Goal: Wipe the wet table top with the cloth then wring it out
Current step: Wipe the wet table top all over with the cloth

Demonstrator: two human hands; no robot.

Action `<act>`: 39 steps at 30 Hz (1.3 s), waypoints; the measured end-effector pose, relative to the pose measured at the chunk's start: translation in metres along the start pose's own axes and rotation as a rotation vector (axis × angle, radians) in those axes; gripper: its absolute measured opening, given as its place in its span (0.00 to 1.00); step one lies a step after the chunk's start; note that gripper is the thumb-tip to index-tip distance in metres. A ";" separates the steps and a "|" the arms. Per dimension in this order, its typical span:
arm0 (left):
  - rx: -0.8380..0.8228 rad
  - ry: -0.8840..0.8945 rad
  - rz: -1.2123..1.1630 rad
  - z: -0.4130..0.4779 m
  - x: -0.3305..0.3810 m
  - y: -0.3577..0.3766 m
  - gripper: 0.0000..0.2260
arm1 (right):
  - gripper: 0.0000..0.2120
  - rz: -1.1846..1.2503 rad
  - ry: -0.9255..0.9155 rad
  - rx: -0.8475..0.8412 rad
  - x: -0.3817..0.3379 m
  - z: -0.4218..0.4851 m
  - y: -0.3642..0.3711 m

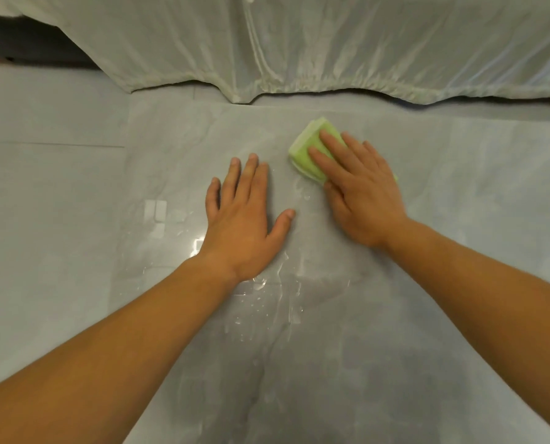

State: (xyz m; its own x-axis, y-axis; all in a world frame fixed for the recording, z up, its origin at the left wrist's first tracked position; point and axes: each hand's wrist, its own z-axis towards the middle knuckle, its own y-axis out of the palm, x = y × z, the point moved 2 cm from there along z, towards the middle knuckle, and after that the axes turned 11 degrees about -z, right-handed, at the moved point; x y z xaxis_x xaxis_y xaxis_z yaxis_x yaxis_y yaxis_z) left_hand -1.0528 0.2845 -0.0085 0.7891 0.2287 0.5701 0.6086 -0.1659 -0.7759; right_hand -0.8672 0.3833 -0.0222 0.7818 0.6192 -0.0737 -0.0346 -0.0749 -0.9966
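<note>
Your right grip (363,193) lies flat, its fingers straight and a bit spread, and it presses down on the green cloth (308,149). The cloth is folded into a small thick pad. It sits on the far half of the surface (379,347), near the middle. Your left grip (244,213) is flat too, palm down on the bare surface with its fingers straight. It is just beside the cloth but apart from it.

Water drops and a thin puddle (267,299) shine by your left wrist and run toward you. A little more water sits at the near corner of the cloth.

The surface is smooth, grey and shiny, like stone. A big pale sheet (299,43) hangs behind it, and what it covers is hidden. Pale floor tiles (43,219) lie to the left.

The far edge is just past the cloth. The left edge is well away from your left grip. The near half of the surface lies open between your 2 arms.
</note>
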 end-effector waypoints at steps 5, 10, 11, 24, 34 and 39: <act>0.002 0.034 -0.087 -0.002 -0.009 -0.002 0.37 | 0.27 0.010 0.091 0.003 -0.005 0.036 -0.002; 0.021 0.031 -0.178 -0.002 -0.009 -0.004 0.38 | 0.26 -0.066 -0.343 -0.046 -0.010 -0.023 0.001; 0.020 0.037 -0.160 -0.002 -0.009 -0.003 0.37 | 0.26 -0.072 -0.384 -0.052 -0.004 -0.020 0.000; 0.055 0.073 -0.004 -0.002 -0.011 0.005 0.33 | 0.27 -0.041 -0.300 -0.039 -0.008 -0.089 0.002; 0.087 0.061 -0.129 -0.033 -0.012 -0.007 0.27 | 0.28 0.010 -0.088 -0.025 -0.050 -0.145 0.005; 0.095 -0.072 -0.030 -0.098 -0.022 0.001 0.25 | 0.27 0.030 -0.031 -0.042 -0.041 -0.110 0.004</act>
State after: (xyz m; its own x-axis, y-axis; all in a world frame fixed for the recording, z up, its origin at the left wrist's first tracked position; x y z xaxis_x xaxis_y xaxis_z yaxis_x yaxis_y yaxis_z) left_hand -1.0613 0.1849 0.0045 0.7609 0.3009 0.5748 0.6182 -0.0670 -0.7832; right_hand -0.8311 0.2715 -0.0189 0.7613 0.6399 -0.1048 -0.0306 -0.1259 -0.9916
